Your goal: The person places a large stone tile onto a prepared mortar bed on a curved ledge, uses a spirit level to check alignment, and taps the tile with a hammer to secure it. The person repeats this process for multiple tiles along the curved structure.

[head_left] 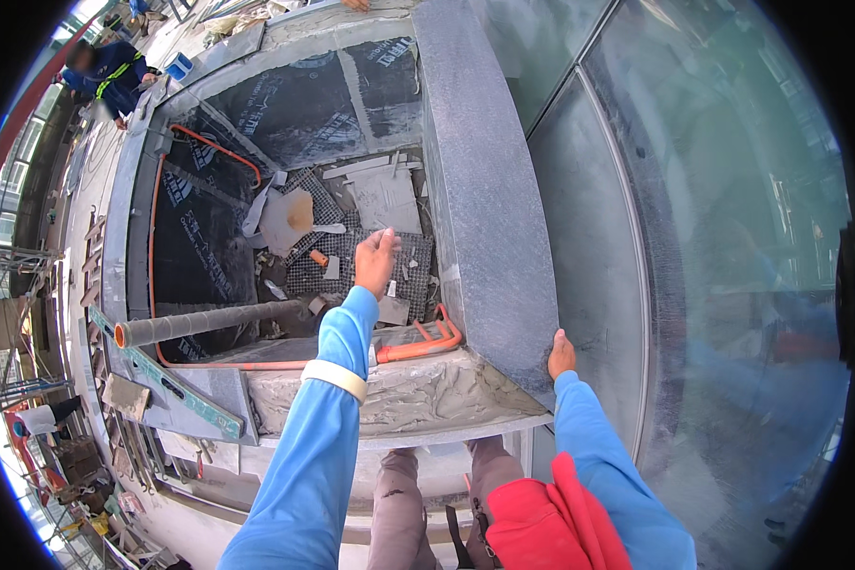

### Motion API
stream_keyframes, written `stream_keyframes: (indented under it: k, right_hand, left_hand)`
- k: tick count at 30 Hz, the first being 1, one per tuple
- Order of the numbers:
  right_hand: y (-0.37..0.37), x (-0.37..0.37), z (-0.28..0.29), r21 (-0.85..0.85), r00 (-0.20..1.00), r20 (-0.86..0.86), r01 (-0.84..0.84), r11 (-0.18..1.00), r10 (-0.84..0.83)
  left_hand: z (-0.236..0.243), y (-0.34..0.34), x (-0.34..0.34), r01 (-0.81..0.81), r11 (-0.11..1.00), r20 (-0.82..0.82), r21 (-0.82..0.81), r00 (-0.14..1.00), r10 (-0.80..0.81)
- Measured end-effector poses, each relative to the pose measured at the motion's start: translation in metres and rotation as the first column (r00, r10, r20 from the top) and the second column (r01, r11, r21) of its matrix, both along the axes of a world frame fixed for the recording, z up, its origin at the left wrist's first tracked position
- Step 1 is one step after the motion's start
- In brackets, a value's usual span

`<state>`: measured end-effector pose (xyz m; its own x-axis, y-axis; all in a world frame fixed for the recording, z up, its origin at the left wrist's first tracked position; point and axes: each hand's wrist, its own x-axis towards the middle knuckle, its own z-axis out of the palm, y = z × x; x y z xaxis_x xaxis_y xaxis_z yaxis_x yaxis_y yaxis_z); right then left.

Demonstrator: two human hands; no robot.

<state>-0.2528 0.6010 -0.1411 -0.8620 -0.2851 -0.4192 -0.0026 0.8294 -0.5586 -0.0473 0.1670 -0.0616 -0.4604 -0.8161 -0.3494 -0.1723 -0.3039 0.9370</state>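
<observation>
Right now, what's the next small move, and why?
Probably bring the left hand to the inner edge of the grey slab: the right hand is at its outer edge, near end, while the left is over the open box, away from the slab.

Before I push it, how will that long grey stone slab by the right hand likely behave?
The long grey stone slab looks stiff and probably heavy, given its broad, stone-like surface. Being flat, it seems unlikely to roll. Its exposed edge near the right hand might chip if knocked.
</observation>
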Motion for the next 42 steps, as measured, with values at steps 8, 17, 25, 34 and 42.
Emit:
stream_keyframes:
  k: [8, 17, 25, 34, 42]
  right_hand:
    - [-0.005, 0.0, 0.012, -0.051, 0.999, 0.031, -0.013, 0.999, 0.015]
    - [-0.005, 0.003, 0.011, -0.075, 0.998, 0.059, 0.034, 0.997, -0.03]
    - [-0.003, 0.001, 0.009, -0.085, 0.998, 0.063, -0.005, 0.996, 0.011]
    - [0.001, 0.001, 0.0, -0.131, 1.0, 0.024, -0.001, 0.991, 0.004]
    - [0.001, -0.001, 0.005, -0.039, 1.0, 0.018, 0.006, 0.999, -0.006]
  left_hand:
    - [-0.014, 0.022, 0.007, -0.067, 0.714, -0.331, 0.697, 0.853, 0.403]
    - [0.082, 0.075, -0.086, 0.641, 0.67, -0.45, 0.374, 0.757, -0.473]
    - [0.055, 0.158, -0.005, 0.35, 0.901, 0.156, -0.256, 0.935, -0.318]
    - [-0.014, 0.16, 0.196, 0.563, 0.714, 0.81, -0.415, 0.587, 0.008]
    - [-0.078, 0.151, 0.156, 0.513, 0.853, 0.856, -0.099, 0.481, -0.19]
